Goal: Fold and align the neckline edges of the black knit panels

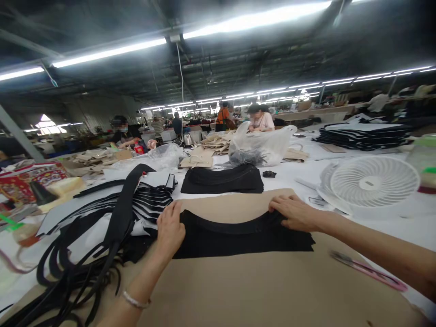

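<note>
Head view: black curved panel between hands, long axis running left hand to right hand, neither nearer. Right pinches one end; left touches other, grip hidden, can't tell.

A factory workshop all round me, rows of fluorescent tubes under a dark roof, co-workers at worktables, stacks of cut black pieces.

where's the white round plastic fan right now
In the head view, the white round plastic fan is toward the right, on the white table beyond the right hand, in front of a stack of flat black pieces.
</note>
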### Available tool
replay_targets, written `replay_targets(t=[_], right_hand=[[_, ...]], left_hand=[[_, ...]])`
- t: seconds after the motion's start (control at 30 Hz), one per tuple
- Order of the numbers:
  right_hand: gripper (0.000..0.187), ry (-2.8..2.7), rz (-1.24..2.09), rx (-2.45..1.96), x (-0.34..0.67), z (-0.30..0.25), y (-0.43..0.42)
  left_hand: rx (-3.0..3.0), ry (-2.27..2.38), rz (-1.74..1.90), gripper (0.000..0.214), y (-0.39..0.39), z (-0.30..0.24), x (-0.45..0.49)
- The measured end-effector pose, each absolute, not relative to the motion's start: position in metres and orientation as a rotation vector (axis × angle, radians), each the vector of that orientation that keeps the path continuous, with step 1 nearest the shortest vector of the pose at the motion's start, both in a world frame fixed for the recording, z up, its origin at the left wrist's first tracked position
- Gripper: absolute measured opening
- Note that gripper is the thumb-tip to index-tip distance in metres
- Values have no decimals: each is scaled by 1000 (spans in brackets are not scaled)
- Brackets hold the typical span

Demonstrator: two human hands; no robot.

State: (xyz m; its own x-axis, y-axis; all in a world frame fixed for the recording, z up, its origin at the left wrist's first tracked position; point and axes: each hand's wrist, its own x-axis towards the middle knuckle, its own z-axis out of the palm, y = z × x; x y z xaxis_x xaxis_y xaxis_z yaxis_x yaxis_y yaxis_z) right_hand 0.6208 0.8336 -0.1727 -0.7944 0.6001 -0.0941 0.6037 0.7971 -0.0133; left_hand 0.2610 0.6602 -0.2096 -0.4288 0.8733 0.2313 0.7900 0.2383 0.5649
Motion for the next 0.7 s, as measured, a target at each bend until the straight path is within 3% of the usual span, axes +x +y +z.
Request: replay_targets(t=[0.1,0.17,0.27,0.43,0.7], right_hand=[[73,2867,-139,838,606,-177,834],[76,2819,-188,794,595,-180,835],[67,2771,-214,797,582,-184,841],[63,2689,-196,818,569,-184,852],[48,2615,-113,820,568,-169,843]], left_hand=[[1926,2123,625,71,669,-208,280],[2014,2011,406,70,679,-204,287],[2056,1978,135,71,695,-195,292],[2086,2009,-273,35,718,-182,301],[2012,2001,-592,32,730,-172,317]])
